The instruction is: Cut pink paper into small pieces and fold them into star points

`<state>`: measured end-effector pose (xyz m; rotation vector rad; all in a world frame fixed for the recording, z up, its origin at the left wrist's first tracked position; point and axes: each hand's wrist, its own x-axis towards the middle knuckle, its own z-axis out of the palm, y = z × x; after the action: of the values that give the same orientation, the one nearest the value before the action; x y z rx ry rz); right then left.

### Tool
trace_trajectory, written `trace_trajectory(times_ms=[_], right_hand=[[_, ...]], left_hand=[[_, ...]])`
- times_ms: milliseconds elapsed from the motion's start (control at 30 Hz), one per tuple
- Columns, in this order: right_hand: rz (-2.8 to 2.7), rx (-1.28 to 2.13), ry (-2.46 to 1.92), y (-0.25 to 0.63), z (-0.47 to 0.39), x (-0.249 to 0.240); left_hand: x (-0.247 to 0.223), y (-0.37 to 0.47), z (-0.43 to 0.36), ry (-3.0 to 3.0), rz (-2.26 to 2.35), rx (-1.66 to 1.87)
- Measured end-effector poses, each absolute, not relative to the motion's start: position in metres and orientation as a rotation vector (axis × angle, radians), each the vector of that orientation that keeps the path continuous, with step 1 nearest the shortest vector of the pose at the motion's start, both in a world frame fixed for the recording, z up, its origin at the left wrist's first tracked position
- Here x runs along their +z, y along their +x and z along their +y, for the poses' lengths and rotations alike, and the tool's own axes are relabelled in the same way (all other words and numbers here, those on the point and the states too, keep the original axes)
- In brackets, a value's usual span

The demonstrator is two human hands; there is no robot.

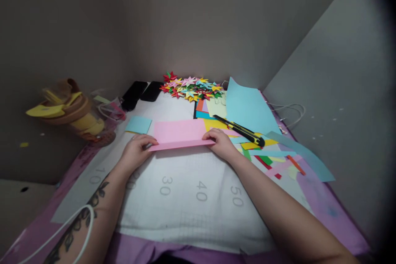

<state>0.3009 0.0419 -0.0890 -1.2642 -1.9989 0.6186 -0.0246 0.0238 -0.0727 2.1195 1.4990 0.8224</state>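
The pink paper (pixel 179 131) is pinched at the 2 ends of its near edge by the left hand (pixel 137 148) and the right hand (pixel 221 143), over the white sheet (pixel 185 210), and a crooked crease could be made if 1 end is pulled harder than the other.

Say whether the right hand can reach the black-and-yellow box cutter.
Probably yes: the black-and-yellow box cutter lies close by with nothing on top, though the right hand must likely first release the folded pink paper.
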Motion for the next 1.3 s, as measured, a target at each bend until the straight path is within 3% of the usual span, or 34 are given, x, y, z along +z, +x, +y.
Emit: trace_trajectory(times_ms=[467, 1300], right_hand=[[-1.994, 0.282, -1.704, 0.286, 0.054, -0.095], [-2.042, 0.210, -1.869, 0.277, 0.051, -0.087]], left_hand=[[-0.066, -0.006, 0.034, 1.931, 1.958, 0.663], [-0.070, -0.008, 0.033, 1.925, 1.979, 0.699]])
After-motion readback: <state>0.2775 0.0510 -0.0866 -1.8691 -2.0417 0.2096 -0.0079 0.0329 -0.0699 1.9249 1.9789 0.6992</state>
